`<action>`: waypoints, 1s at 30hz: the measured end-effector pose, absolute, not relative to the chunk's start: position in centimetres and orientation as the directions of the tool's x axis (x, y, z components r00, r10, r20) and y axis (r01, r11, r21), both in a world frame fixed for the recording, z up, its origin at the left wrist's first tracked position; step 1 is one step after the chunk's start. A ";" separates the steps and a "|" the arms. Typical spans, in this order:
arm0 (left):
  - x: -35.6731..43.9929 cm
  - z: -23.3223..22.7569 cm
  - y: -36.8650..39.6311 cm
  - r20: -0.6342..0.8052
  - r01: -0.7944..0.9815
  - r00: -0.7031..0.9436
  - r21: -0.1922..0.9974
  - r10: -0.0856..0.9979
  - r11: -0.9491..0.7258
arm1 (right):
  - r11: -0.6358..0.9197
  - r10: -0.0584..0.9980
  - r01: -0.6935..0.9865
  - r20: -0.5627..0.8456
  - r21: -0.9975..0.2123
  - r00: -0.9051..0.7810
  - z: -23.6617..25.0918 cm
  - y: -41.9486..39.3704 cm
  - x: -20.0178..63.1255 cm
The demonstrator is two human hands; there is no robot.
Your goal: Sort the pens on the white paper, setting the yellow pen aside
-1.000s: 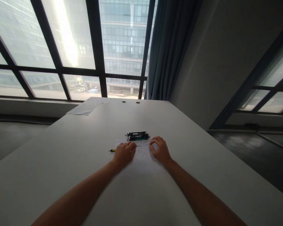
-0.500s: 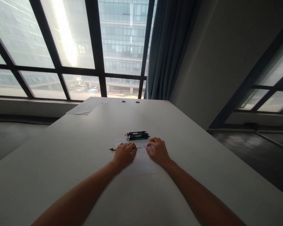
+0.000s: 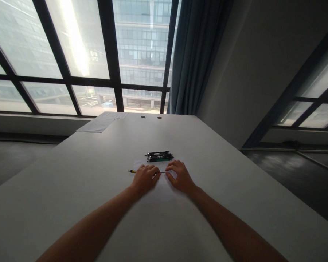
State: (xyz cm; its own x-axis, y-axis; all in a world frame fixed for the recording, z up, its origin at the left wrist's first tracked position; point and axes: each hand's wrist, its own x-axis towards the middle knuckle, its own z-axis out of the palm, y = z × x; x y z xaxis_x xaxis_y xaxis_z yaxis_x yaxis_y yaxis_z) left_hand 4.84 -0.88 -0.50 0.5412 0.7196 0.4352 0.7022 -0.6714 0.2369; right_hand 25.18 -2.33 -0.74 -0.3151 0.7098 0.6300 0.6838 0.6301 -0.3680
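Left hand (image 3: 144, 178): knuckles up on the sheet of paper (image 3: 164, 189); fingers curled down over a thin refill (image 3: 160, 172), pinning or pinching it near its middle; how tight the pinch is, too small to tell.
Right hand (image 3: 181, 176): just beside the left, fingertips bent toward the refill's right tip; touching the tip or only close to it, impossible to say; fingers half curled, nothing clearly inside them.
Thin refill: lying crosswise on the paper, running left to right; yellow and black end (image 3: 131, 171) poking out left of the left hand, past the paper's edge onto the table; dark slender tip showing in the gap between the two hands.
Sheet of paper: flat on the table under both hands; faint marks on it, unreadable.
Pens (image 3: 159, 157): small bundle of dark pens, one with green on it, lying side by side crosswise just beyond the hands, at the far edge of the paper; untouched by either hand.
Table (image 3: 235, 189): long, pale grey, stretching away to the window; two small round holes (image 3: 151, 117) near the far edge.
Far papers (image 3: 102, 122): loose sheets at the far left corner of the table, well apart from the hands.
Surroundings: large dark-framed window (image 3: 109, 58) ahead; blue-grey curtain (image 3: 196, 54) to its right; plain wall beyond.
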 end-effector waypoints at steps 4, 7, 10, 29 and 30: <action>4.8 -0.6 -0.8 0.440 0.697 0.546 0.234 0.713 -0.678 | 0.634 0.705 0.679 0.637 -0.370 -0.311 -0.7 -2.2 25.3; 4.8 -0.5 -0.7 0.438 0.697 0.546 0.236 0.714 -0.677 | 0.636 0.708 0.679 0.628 -0.367 -0.323 -0.6 -2.3 25.2; 4.9 -0.4 -0.8 0.431 0.696 0.553 0.233 0.713 -0.680 | 0.624 0.722 0.686 0.611 -0.374 -0.324 -0.4 -2.5 25.1; 1.7 0.0 1.4 0.422 0.673 0.568 0.256 0.707 -0.694 | 0.499 0.781 0.783 0.584 -0.372 -0.220 -1.3 -1.6 27.2; 1.7 0.0 1.4 0.414 0.665 0.581 0.256 0.701 -0.702 | 0.492 0.790 0.793 0.567 -0.358 -0.234 -1.3 -1.6 27.1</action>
